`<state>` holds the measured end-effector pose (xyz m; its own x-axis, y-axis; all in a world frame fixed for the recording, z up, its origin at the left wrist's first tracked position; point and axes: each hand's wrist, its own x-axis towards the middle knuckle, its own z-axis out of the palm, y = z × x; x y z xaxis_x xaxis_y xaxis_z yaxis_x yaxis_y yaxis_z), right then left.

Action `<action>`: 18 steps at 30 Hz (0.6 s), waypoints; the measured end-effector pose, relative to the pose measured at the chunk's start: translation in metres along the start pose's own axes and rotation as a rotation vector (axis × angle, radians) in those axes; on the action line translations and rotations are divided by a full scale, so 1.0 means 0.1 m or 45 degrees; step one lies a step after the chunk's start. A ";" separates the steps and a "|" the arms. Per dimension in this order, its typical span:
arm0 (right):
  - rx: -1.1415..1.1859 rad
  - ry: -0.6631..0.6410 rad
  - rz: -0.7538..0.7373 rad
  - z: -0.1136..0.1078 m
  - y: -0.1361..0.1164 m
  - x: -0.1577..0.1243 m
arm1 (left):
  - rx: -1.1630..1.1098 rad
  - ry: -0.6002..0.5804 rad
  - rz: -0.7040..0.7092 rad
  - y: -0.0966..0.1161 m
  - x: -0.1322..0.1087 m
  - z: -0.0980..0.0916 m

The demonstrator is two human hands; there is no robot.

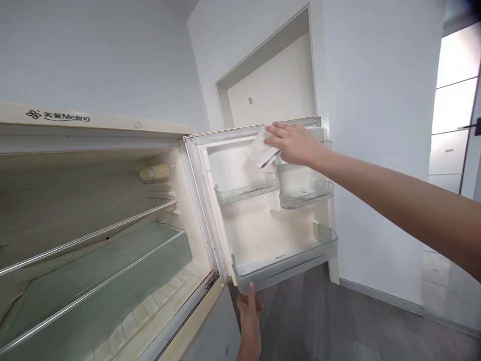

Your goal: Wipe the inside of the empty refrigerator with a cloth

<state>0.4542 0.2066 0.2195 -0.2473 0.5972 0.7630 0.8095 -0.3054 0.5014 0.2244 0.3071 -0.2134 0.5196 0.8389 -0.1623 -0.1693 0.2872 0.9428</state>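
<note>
Fridge door (263,225) open rightward, cloth (261,148) atop.

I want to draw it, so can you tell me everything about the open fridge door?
The fridge door is swung wide open, showing its white plastic inside, a little yellowed and stained. It carries three clear plastic bins: two small ones side by side and one long one across the bottom, all looking empty. The right hand presses a white cloth near its top edge. The left hand holds its bottom edge from below.
</note>
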 end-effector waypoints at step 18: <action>0.509 -0.100 0.298 -0.01 -0.67 -0.55 | -0.814 -0.165 -0.241 0.22 -0.06 0.14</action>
<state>0.4132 0.1937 0.1439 -0.0052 0.6057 0.7957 0.9841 -0.1379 0.1115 0.2292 0.3023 -0.1883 0.6786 0.6964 -0.2336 -0.5065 0.6739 0.5379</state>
